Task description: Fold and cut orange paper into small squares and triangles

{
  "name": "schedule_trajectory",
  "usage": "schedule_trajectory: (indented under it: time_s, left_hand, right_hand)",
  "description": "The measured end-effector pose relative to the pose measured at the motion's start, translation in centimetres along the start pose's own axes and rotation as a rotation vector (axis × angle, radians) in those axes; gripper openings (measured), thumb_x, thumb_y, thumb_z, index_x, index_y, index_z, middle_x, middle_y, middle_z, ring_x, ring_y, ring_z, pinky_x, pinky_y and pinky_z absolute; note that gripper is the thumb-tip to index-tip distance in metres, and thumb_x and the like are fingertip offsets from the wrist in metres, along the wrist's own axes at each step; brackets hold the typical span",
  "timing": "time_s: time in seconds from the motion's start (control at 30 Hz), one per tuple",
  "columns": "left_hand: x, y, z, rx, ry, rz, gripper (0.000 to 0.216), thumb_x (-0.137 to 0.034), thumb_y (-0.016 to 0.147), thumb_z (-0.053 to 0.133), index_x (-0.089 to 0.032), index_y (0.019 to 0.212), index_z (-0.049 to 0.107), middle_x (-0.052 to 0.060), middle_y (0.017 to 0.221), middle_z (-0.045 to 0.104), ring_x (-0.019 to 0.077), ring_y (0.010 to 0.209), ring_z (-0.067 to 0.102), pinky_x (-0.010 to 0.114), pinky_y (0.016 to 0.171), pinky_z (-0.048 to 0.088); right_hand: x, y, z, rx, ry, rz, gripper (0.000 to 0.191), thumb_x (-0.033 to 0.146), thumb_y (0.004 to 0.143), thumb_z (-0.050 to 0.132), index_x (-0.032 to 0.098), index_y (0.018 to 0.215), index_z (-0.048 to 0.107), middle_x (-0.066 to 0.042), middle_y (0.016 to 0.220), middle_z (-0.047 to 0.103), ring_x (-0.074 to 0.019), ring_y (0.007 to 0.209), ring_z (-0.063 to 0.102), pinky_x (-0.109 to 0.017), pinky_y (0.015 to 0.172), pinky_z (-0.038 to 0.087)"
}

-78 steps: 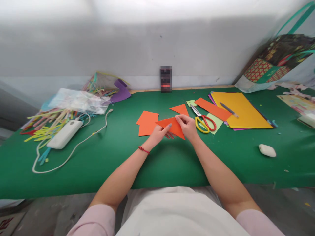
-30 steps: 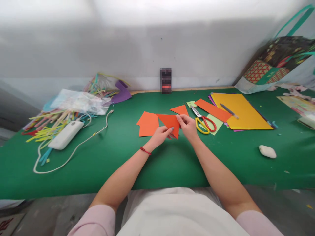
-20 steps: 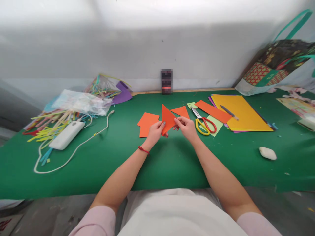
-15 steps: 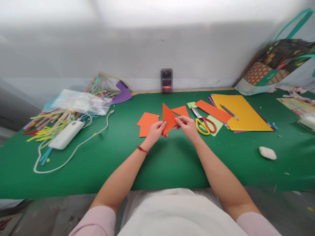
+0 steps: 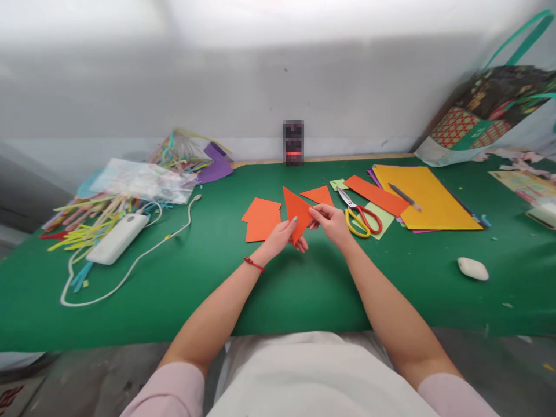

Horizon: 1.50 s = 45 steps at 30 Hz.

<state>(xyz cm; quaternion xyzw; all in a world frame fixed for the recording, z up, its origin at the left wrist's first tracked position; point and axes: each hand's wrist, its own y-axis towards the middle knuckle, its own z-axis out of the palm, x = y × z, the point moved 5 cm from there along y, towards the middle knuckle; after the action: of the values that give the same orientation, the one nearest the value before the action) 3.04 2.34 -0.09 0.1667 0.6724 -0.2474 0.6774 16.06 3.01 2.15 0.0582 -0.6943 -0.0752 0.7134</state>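
Note:
Both hands hold one orange paper triangle (image 5: 296,207) just above the green table (image 5: 195,272), its long tip pointing up and away from me. My left hand (image 5: 284,236) pinches its lower left side, thumb on top. My right hand (image 5: 330,223) pinches its right edge between thumb and fingers. A flat orange sheet (image 5: 261,219) lies directly left of the triangle, and a smaller orange triangle (image 5: 319,195) lies behind my right hand.
Yellow-and-red scissors (image 5: 359,215) lie right of my right hand, beside an orange strip (image 5: 376,194) and a yellow sheet (image 5: 428,197) carrying a pencil (image 5: 403,196). A white eraser (image 5: 473,268) sits far right. A power bank (image 5: 116,237) with cable, paper strips and a plastic bag fill the left.
The triangle has been turned from lying wide and flat to standing with its tip pointing away. My left hand shifted its grip lower; my right hand stayed on the right edge.

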Motion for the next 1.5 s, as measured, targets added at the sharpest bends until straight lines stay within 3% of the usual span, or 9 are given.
schedule_trajectory:
  time_s: [0.17, 0.37, 0.57, 0.73, 0.9, 1.1, 1.33, 1.5]
  left_hand:
    - [0.2, -0.1, 0.0, 0.000, 0.004, -0.012, 0.052, -0.065, 0.073, 0.051, -0.014, 0.081, 0.051, 0.000, 0.043, 0.058, 0.0127, 0.038, 0.056, 0.023, 0.044, 0.045]
    - [0.5, -0.1, -0.2, -0.022, 0.042, -0.068, 0.046, -0.060, 0.078, 0.048, -0.014, 0.079, 0.050, -0.001, 0.040, 0.056, 0.0122, 0.033, 0.053, 0.023, 0.040, 0.043]
    - [1.1, 0.0, 0.6, 0.076, -0.039, -0.144, 0.053, -0.055, 0.078, 0.053, -0.009, 0.104, 0.058, 0.003, 0.052, 0.065, 0.0141, 0.047, 0.063, 0.024, 0.050, 0.049]
    - [1.2, 0.0, 0.4, 0.048, 0.001, -0.173, 0.053, -0.049, 0.084, 0.048, -0.007, 0.115, 0.054, 0.002, 0.046, 0.062, 0.0134, 0.041, 0.060, 0.023, 0.045, 0.048]
    - [1.0, -0.1, 0.5, 0.037, -0.011, -0.177, 0.046, -0.044, 0.085, 0.049, -0.007, 0.113, 0.052, 0.002, 0.048, 0.063, 0.0138, 0.043, 0.061, 0.023, 0.046, 0.048]
    - [0.7, -0.3, 0.5, 0.078, 0.057, -0.141, 0.050, -0.052, 0.082, 0.051, -0.010, 0.109, 0.053, 0.000, 0.045, 0.062, 0.0128, 0.042, 0.060, 0.022, 0.048, 0.048]
    - [-0.1, -0.3, 0.0, -0.058, 0.061, -0.091, 0.035, -0.049, 0.079, 0.056, -0.014, 0.081, 0.052, 0.002, 0.055, 0.066, 0.0121, 0.047, 0.061, 0.022, 0.051, 0.047]
    - [0.1, -0.1, -0.1, -0.106, 0.053, -0.085, 0.031, -0.045, 0.081, 0.054, -0.015, 0.079, 0.052, 0.001, 0.051, 0.064, 0.0111, 0.043, 0.058, 0.022, 0.048, 0.045]
  right_hand:
    - [-0.1, 0.1, -0.1, -0.015, -0.010, -0.007, 0.036, 0.054, 0.065, 0.066, 0.018, 0.066, 0.060, 0.001, 0.047, 0.060, -0.0136, 0.044, 0.057, -0.027, 0.048, 0.047]
    - [-0.4, 0.1, -0.1, -0.023, -0.035, -0.001, 0.036, 0.054, 0.066, 0.065, 0.018, 0.067, 0.060, 0.001, 0.047, 0.060, -0.0142, 0.044, 0.057, -0.027, 0.049, 0.047]
    - [-0.4, 0.3, -0.9, -0.102, -0.044, -0.020, 0.032, 0.051, 0.067, 0.065, 0.019, 0.065, 0.060, 0.000, 0.048, 0.060, -0.0146, 0.044, 0.057, -0.028, 0.048, 0.047]
    - [-0.6, 0.4, -0.9, -0.106, -0.035, -0.003, 0.031, 0.050, 0.067, 0.065, 0.019, 0.065, 0.061, 0.001, 0.047, 0.060, -0.0146, 0.044, 0.057, -0.028, 0.047, 0.047]
    - [-0.6, 0.4, -0.9, -0.132, -0.045, -0.006, 0.031, 0.050, 0.067, 0.065, 0.019, 0.064, 0.060, 0.001, 0.047, 0.059, -0.0146, 0.044, 0.057, -0.028, 0.048, 0.047]
    - [-0.6, 0.4, -0.9, -0.124, -0.035, 0.008, 0.032, 0.050, 0.066, 0.065, 0.019, 0.064, 0.060, 0.001, 0.047, 0.059, -0.0132, 0.043, 0.056, -0.026, 0.047, 0.047]
    - [-0.7, 0.5, -0.8, 0.012, -0.074, 0.039, 0.038, 0.056, 0.064, 0.066, 0.018, 0.064, 0.060, 0.001, 0.047, 0.059, -0.0121, 0.041, 0.053, -0.027, 0.047, 0.047]
    - [-0.5, 0.4, -0.6, 0.030, -0.074, 0.057, 0.039, 0.058, 0.065, 0.064, 0.019, 0.067, 0.059, 0.001, 0.049, 0.059, -0.0126, 0.043, 0.053, -0.027, 0.048, 0.048]
